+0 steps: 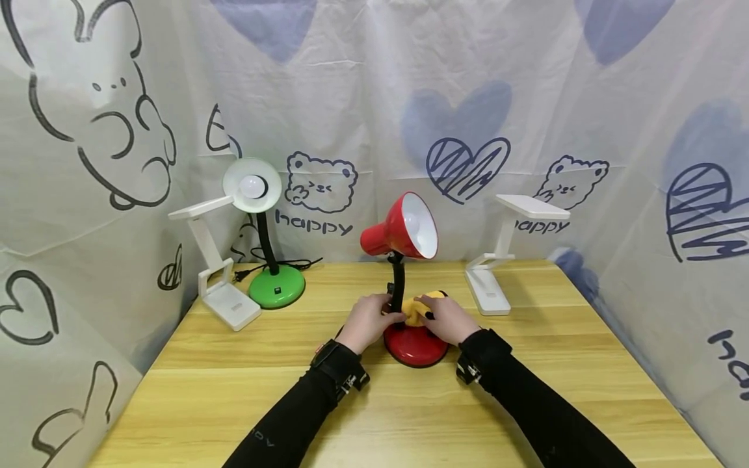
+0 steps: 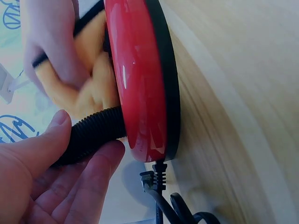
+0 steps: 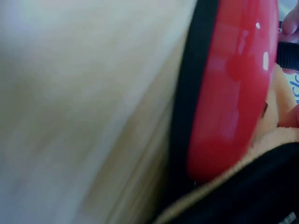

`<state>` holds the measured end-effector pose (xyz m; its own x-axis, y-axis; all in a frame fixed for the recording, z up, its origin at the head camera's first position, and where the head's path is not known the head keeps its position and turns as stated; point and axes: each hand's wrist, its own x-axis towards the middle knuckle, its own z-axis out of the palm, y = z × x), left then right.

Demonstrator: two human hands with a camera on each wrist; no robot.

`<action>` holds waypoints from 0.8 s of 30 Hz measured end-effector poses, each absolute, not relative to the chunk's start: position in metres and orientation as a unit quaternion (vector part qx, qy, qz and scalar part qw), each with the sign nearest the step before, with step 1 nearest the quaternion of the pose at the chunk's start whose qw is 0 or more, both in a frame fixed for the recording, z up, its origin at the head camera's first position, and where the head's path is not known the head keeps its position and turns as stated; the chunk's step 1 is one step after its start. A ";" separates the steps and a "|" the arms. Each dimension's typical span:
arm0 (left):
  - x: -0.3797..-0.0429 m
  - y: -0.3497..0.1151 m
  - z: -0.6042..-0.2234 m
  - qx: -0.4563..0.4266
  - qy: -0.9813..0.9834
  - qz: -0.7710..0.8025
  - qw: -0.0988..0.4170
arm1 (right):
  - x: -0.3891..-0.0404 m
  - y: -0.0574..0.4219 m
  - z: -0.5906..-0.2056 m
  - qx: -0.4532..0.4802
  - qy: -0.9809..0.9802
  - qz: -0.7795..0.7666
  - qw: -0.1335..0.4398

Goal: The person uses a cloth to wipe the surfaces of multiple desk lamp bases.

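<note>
A red desk lamp (image 1: 417, 350) stands upright near the middle of the table, its shade tipped toward the right. My left hand (image 1: 367, 320) grips the lamp's black ribbed neck (image 2: 96, 133) low down, thumb on one side and fingers on the other. On the other side of the neck, my right hand (image 1: 450, 318) holds a yellow cloth (image 1: 413, 313) with black edging. Bunched under those fingers, the cloth lies against the top of the red base (image 3: 229, 93). Part of the cloth is hidden behind the neck and the right hand.
A green lamp (image 1: 277, 286) and a white folding lamp (image 1: 231, 305) stand at the back left of the wooden table (image 1: 409, 422). Another white folding lamp (image 1: 488, 292) is at the back right. The red lamp's black cord (image 2: 180, 207) trails from its base. Patterned curtains (image 1: 374, 84) enclose the table.
</note>
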<state>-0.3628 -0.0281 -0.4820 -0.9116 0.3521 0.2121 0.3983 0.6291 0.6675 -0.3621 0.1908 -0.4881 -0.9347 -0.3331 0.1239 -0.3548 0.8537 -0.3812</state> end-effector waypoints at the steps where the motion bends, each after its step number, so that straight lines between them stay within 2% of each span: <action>1: -0.363 -0.028 -0.482 -0.209 -0.901 -0.378 0.031 | -0.366 0.188 -0.489 0.179 -0.962 0.205 0.032; 6: -0.363 -0.028 -0.482 -0.211 -0.902 -0.376 0.034 | -0.375 0.180 -0.493 0.187 -0.957 0.218 0.045; 9: -0.364 -0.028 -0.483 -0.209 -0.904 -0.371 0.037 | -0.371 0.181 -0.492 0.185 -0.957 0.222 0.034; 16: -0.361 -0.025 -0.479 -0.218 -0.903 -0.369 0.028 | -0.330 0.196 -0.484 0.205 -0.957 0.203 -0.001; 24: -0.357 -0.027 -0.477 -0.204 -0.914 -0.351 0.023 | -0.286 0.203 -0.478 0.268 -0.949 0.168 -0.003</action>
